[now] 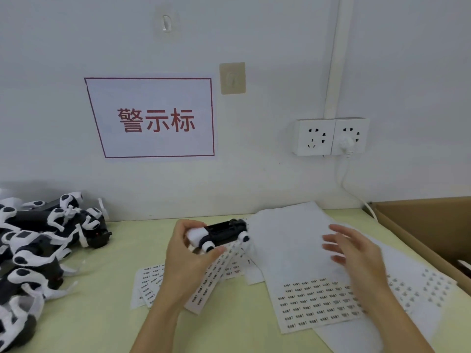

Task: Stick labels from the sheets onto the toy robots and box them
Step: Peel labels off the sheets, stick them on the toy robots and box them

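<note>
- Near the middle of the bench, a little toward its far edge, the left hand grips one toy robot and holds it just above a narrow label strip.
- The toy robot is black-bodied with white rounded limbs and lies on its side in the grip; I see no label on it, though the picture is too soft to be sure.
- The right hand hovers with fingers spread and relaxed over the large label sheet, holding nothing; it is motion-blurred.
- That sheet lies toward the right of the bench, its upper part bare and rows of small printed labels filling its lower part. More sheets lie under and beside it, and smaller ones under the left wrist.
- At the left edge of the bench sits a pile of toy robots, apparently waiting for labels.
- At the right edge stands an open cardboard box; its inside is mostly out of view.
- Judged from this, the task is early to midway: one piece in hand, many left to label and box.
</note>
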Tool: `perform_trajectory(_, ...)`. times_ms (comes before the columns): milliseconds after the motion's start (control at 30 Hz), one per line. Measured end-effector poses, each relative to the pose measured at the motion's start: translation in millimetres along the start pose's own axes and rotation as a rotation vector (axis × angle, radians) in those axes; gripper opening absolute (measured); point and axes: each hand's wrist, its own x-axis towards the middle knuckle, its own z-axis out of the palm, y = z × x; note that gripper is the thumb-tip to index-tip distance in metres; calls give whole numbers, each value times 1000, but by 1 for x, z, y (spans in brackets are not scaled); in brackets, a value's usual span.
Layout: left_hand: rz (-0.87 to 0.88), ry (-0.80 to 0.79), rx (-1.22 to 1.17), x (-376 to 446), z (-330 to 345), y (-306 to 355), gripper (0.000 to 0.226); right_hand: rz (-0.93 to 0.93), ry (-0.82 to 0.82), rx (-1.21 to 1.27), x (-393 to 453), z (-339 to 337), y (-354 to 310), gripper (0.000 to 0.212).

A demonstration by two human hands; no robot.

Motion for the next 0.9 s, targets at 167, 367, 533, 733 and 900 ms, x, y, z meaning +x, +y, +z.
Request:
perform_trajectory(167,-65,-35,200,5,-21,-8,59,59,148,-585,8,-40,8,27)
perform_trajectory(367,-14,-82,618,12,-23,24,78,225,-40,-1059,4,-27,4,55)
perform_trajectory(533,474,122,453,-3,26,59,38,270,4,-1145,5,-20,6,70)
perform_trajectory(733,321,-539,544,-60,114,31,58,242,39,-1014,5,-19,5,74)
perform_trajectory(900,327,-672,830,-74,126,-6,80,128,25,-734,7,-19,6,63)
